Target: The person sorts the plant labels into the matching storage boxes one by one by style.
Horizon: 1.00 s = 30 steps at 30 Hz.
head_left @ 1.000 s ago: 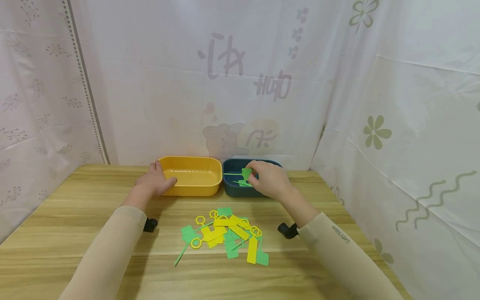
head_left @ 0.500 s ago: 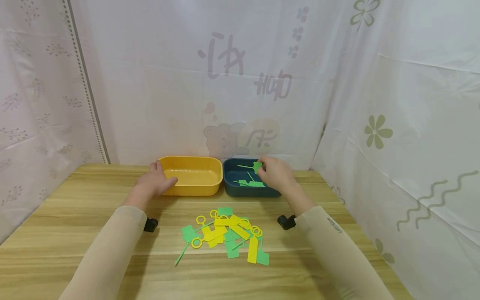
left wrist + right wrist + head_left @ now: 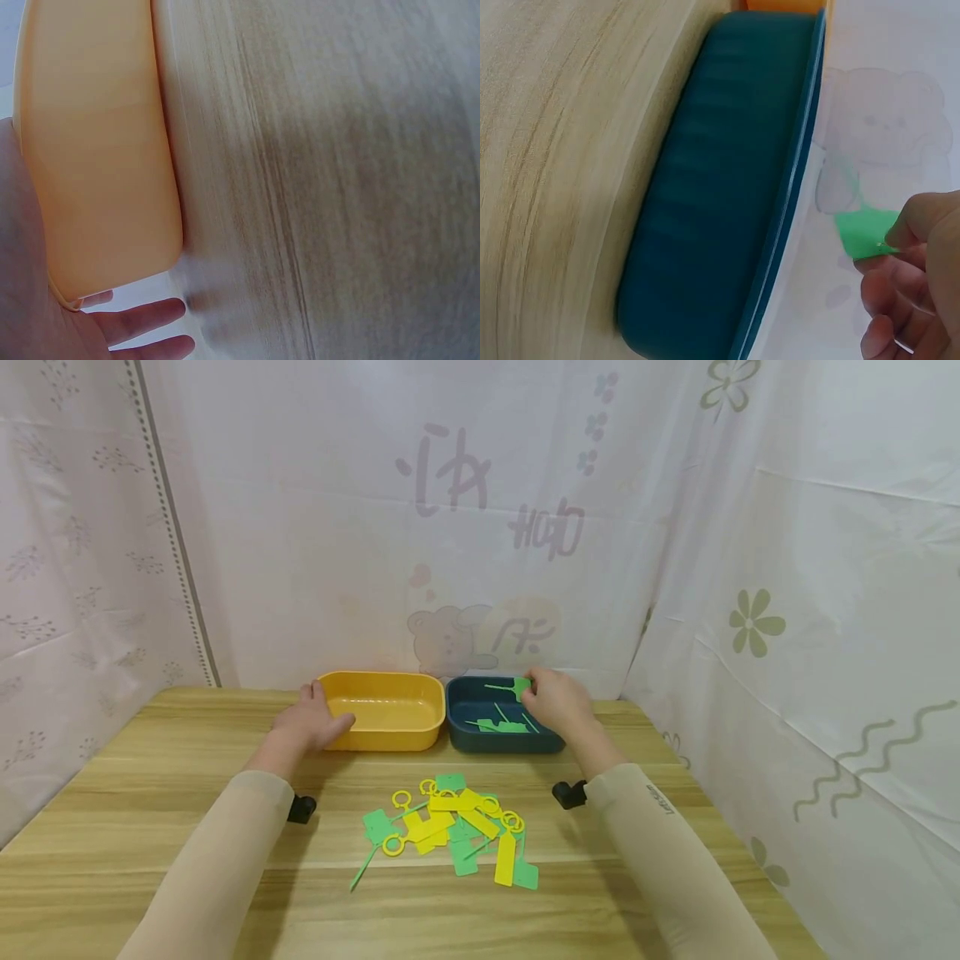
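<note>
My right hand (image 3: 558,700) pinches a green tag (image 3: 519,687) with a thin stem between thumb and fingertips. It holds it over the right back part of the dark teal bin (image 3: 502,743), where several green tags (image 3: 504,727) lie inside. In the right wrist view the pinched tag (image 3: 861,231) hangs beyond the bin's rim. My left hand (image 3: 303,722) rests against the left end of the yellow bin (image 3: 393,741), thumb by the front wall, the other fingers straight past the end. The yellow bin's visible floor is bare.
A loose pile of yellow ring tags (image 3: 452,805) and green tags (image 3: 463,858) lies on the wooden table (image 3: 360,927) in front of the bins. Both bins stand side by side near the back edge, before a printed curtain (image 3: 300,527). Another curtain hangs close at right.
My right hand has moved right and slightly back over the teal bin with the green tag. More green tags inside that bin now show. My left hand stays put.
</note>
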Each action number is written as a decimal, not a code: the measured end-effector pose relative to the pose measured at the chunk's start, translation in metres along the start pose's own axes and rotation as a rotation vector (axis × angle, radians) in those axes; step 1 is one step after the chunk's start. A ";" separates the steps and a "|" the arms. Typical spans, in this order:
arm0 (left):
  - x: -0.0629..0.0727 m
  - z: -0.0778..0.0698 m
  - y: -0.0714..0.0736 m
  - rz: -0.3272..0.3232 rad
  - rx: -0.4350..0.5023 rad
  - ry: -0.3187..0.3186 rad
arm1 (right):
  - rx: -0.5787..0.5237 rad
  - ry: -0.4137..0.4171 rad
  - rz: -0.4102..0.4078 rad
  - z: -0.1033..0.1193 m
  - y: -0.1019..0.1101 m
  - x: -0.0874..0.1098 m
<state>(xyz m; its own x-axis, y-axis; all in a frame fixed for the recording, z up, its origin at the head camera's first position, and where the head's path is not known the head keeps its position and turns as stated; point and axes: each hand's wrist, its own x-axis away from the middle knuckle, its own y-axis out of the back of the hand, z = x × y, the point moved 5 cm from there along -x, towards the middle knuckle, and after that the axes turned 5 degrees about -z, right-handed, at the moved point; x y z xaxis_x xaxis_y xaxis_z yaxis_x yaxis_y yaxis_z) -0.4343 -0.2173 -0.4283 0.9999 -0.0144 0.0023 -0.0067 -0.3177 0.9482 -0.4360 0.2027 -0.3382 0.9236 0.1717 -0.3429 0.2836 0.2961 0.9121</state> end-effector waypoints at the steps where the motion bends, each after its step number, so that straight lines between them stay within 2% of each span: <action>1: 0.000 0.000 0.000 0.002 -0.002 -0.001 | 0.001 -0.004 0.005 0.000 -0.001 0.000; 5: 0.001 0.000 0.000 0.001 -0.002 -0.002 | 0.001 -0.014 0.023 -0.001 -0.006 0.000; 13: -0.001 -0.002 0.001 -0.008 -0.007 -0.013 | 0.010 0.022 0.041 0.007 -0.007 0.006; 21: -0.001 0.000 0.000 -0.003 0.002 -0.004 | 0.021 0.105 0.060 0.034 -0.013 0.018; 30: -0.001 0.000 0.001 -0.009 -0.004 -0.012 | 0.038 0.222 0.088 0.068 -0.018 0.042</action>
<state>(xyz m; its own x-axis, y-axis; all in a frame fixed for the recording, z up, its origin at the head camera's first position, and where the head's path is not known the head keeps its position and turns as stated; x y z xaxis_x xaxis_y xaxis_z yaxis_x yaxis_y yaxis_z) -0.4353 -0.2175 -0.4278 0.9997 -0.0232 -0.0105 0.0027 -0.3145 0.9493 -0.3850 0.1411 -0.3535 0.8668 0.3989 -0.2991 0.2180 0.2363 0.9469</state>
